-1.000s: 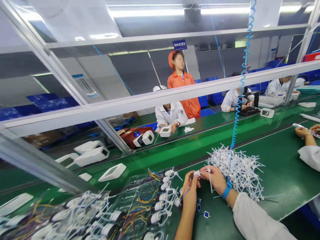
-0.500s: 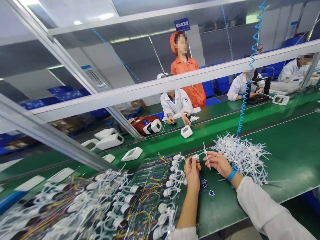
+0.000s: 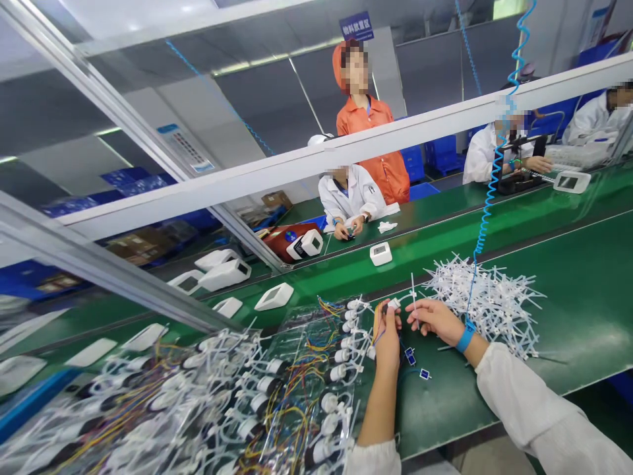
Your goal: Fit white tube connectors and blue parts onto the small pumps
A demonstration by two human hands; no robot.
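Observation:
My left hand [image 3: 388, 333] is closed round a small motor-like pump [image 3: 394, 304] with a white cap; yellow and blue wires hang from it. Just right of it, my right hand [image 3: 435, 319] pinches a thin white tube piece [image 3: 414, 297], held nearly upright. A short clear tube runs from the pump's cap toward this piece; whether the two are joined is too small to tell. Below my hands lie two small blue-and-white parts [image 3: 410, 357] on the green bench. A blue wrist strap [image 3: 465, 336] with a coiled cord sits on my right wrist.
A heap of white tube pieces [image 3: 487, 300] lies right of my hands. Several wired pumps [image 3: 341, 356] cover the bench on the left. Beyond runs a green belt with white housings [image 3: 274, 297]. Coiled blue cord [image 3: 487, 211] hangs down. Co-workers [image 3: 352, 198] are across the belt.
My hands keep their hold, and the tube piece in my right hand stands more upright. Across the belt, a co-worker's hand has left a white device. The white housings have shifted right in view.

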